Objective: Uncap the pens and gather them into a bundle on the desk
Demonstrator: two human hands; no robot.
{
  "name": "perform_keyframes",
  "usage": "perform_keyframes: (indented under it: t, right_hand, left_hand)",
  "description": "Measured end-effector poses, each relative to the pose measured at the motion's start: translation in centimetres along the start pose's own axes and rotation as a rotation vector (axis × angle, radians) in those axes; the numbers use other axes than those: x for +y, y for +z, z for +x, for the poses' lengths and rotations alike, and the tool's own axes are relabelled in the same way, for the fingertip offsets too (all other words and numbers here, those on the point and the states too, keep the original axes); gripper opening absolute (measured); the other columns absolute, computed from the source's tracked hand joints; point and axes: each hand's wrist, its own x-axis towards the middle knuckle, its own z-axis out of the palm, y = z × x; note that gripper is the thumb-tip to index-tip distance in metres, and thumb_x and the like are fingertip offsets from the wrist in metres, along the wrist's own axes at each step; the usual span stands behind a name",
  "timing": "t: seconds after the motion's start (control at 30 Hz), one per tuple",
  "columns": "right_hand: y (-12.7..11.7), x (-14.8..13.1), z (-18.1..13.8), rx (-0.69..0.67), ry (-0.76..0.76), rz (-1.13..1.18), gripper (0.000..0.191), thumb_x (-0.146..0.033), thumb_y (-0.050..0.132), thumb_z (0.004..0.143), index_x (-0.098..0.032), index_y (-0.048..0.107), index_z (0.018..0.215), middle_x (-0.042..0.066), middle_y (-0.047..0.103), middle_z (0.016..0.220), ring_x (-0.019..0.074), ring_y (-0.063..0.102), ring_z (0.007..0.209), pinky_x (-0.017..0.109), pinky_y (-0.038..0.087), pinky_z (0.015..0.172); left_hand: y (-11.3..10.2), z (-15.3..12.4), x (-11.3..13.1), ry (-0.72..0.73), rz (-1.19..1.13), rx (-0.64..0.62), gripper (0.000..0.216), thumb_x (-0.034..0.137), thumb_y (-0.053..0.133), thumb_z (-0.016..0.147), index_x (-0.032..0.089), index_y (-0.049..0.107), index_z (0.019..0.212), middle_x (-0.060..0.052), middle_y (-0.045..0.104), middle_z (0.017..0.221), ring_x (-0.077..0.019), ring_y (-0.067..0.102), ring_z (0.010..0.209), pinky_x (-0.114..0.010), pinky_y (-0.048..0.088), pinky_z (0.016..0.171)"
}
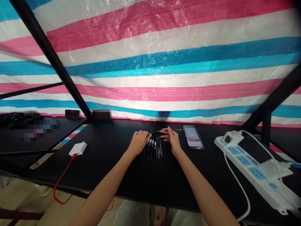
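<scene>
Both my hands rest on a black table (122, 169) near its far edge. My left hand (139, 141) is curled, its fingertips pinching one end of a thin black pen (164, 131). My right hand (172, 137) pinches the same pen further along, and the pen's tip sticks out to the right. Between my hands, several black pens with white ends (153, 146) lie side by side on the table.
A phone (193, 137) lies right of my right hand. A white power strip (254, 166) with white cables sits at the right. A white charger (78, 148) with a red cable lies at the left. A striped tarp (164, 62) hangs behind the table.
</scene>
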Motion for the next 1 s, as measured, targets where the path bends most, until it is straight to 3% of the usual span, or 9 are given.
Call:
perform_keyframes:
  t: [0.27, 0.37, 0.5, 0.7, 0.8, 0.9, 1.0]
  right_hand:
    - [-0.1, -0.1, 0.2, -0.021, -0.018, -0.085, 0.042, -0.053, 0.045, 0.076, -0.015, 0.063, 0.083, 0.010, 0.067, 0.087, 0.0141, 0.063, 0.061, 0.017, 0.038, 0.043]
    - [-0.2, 0.3, 0.4, -0.056, -0.068, -0.285, 0.042, -0.052, 0.042, 0.077, -0.016, 0.063, 0.080, 0.007, 0.066, 0.083, 0.0117, 0.059, 0.054, 0.019, 0.036, 0.043]
    - [0.3, 0.3, 0.0, -0.171, -0.138, -0.586, 0.038, -0.048, 0.040, 0.081, -0.022, 0.058, 0.101, -0.001, 0.065, 0.075, 0.0092, 0.052, 0.048, 0.022, 0.038, 0.053]
    - [0.8, -0.8, -1.3, -0.091, -0.230, -1.023, 0.031, -0.044, 0.037, 0.084, -0.025, 0.056, 0.100, -0.001, 0.061, 0.074, 0.0141, 0.056, 0.069, 0.023, 0.032, 0.058]
    - [0.6, -1.0, -1.4, -0.053, -0.155, -1.164, 0.030, -0.045, 0.039, 0.083, -0.023, 0.053, 0.099, -0.001, 0.059, 0.071, 0.0147, 0.055, 0.066, 0.023, 0.030, 0.055]
    - [0.3, -1.0, -1.2, -0.057, -0.051, -1.281, 0.032, -0.049, 0.038, 0.082, -0.022, 0.054, 0.090, 0.001, 0.059, 0.072, 0.0165, 0.055, 0.067, 0.024, 0.030, 0.055]
    - [0.1, -0.9, -1.2, -0.106, -0.015, -1.396, 0.030, -0.047, 0.041, 0.080, -0.021, 0.056, 0.077, 0.003, 0.059, 0.072, 0.0187, 0.056, 0.070, 0.026, 0.032, 0.057]
  left_hand:
    - [0.1, -0.1, 0.0, 0.038, 0.003, 0.014, 0.025, 0.030, 0.030, 0.090, 0.018, 0.052, 0.092, -0.003, 0.059, 0.087, -0.0155, 0.048, 0.081, -0.031, 0.029, 0.073]
    - [0.2, -0.1, 0.1, 0.055, -0.005, -0.001, 0.026, 0.030, 0.029, 0.090, 0.018, 0.053, 0.092, -0.003, 0.059, 0.087, -0.0155, 0.047, 0.081, -0.031, 0.029, 0.073]
    - [0.2, -0.1, 0.1, 0.037, -0.051, 0.009, 0.025, 0.031, 0.032, 0.089, 0.018, 0.053, 0.090, -0.004, 0.059, 0.087, -0.0157, 0.047, 0.081, -0.031, 0.030, 0.074]
    - [0.7, 0.2, -0.5, -0.266, -0.354, 0.190, 0.021, 0.034, 0.037, 0.086, 0.018, 0.052, 0.088, -0.002, 0.057, 0.082, -0.0140, 0.049, 0.077, -0.027, 0.036, 0.070]
    - [1.2, 0.3, -1.4, -0.412, -0.469, 0.279, 0.022, 0.035, 0.039, 0.085, 0.018, 0.053, 0.088, -0.002, 0.055, 0.079, -0.0135, 0.050, 0.075, -0.026, 0.039, 0.068]
    - [1.3, 0.4, -2.2, -0.490, -0.474, 0.303, 0.025, 0.038, 0.039, 0.084, 0.019, 0.054, 0.087, -0.002, 0.056, 0.079, -0.0139, 0.050, 0.074, -0.026, 0.039, 0.067]
    - [0.7, 0.3, -2.9, -0.514, -0.327, 0.294, 0.026, 0.041, 0.041, 0.083, 0.020, 0.056, 0.086, -0.002, 0.059, 0.080, -0.0156, 0.050, 0.074, -0.028, 0.036, 0.067]
